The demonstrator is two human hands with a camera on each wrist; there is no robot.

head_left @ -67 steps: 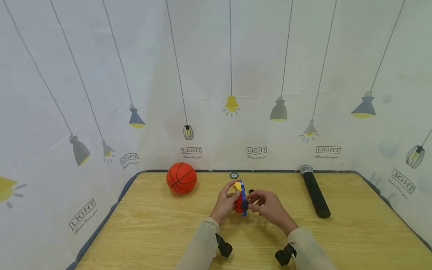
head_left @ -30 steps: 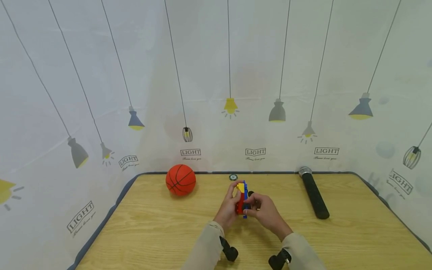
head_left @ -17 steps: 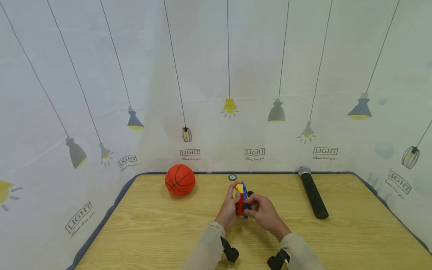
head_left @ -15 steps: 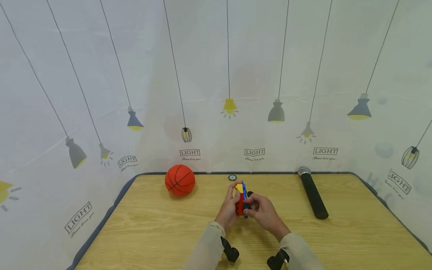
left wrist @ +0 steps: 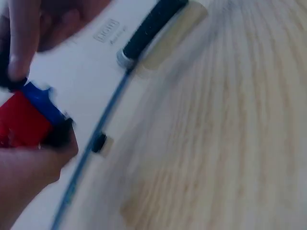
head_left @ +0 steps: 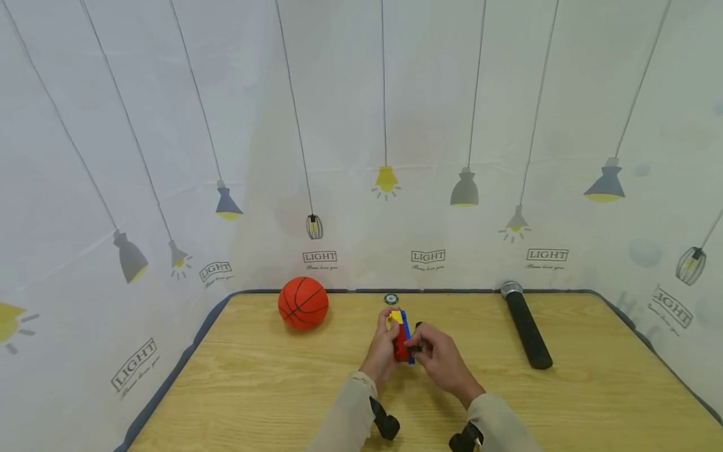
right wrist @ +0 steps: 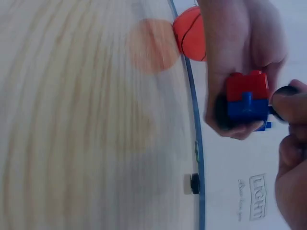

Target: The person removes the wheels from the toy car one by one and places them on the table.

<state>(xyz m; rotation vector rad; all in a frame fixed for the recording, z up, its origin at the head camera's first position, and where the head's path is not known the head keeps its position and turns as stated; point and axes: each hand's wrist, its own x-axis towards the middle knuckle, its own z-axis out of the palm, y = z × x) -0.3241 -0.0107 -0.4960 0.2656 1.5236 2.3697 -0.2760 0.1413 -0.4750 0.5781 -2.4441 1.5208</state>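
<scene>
My left hand (head_left: 382, 353) grips a toy car (head_left: 401, 336) of building bricks, raised over the table and stood on end in the head view. Its body is red, with a yellow part at the far end and a blue base along the right side. Between thumb and fingers my right hand (head_left: 446, 361) pinches a black wheel (right wrist: 284, 98) at the blue base; a thin axle shows between them in the right wrist view. Another black wheel (right wrist: 221, 111) sits on the opposite side, against the left hand. The left wrist view is blurred.
An orange basketball (head_left: 303, 303) sits at the table's back left. Toward the right lies a black microphone (head_left: 528, 325) with a silver head. A round chip (head_left: 391, 299) is by the back edge, and a small black piece (right wrist: 194, 184) lies on the wooden table (head_left: 254, 389).
The right fingers have closed in on the wheel, which showed more openly on the blue base at first. The toy car has tilted slightly, its far end leaning left.
</scene>
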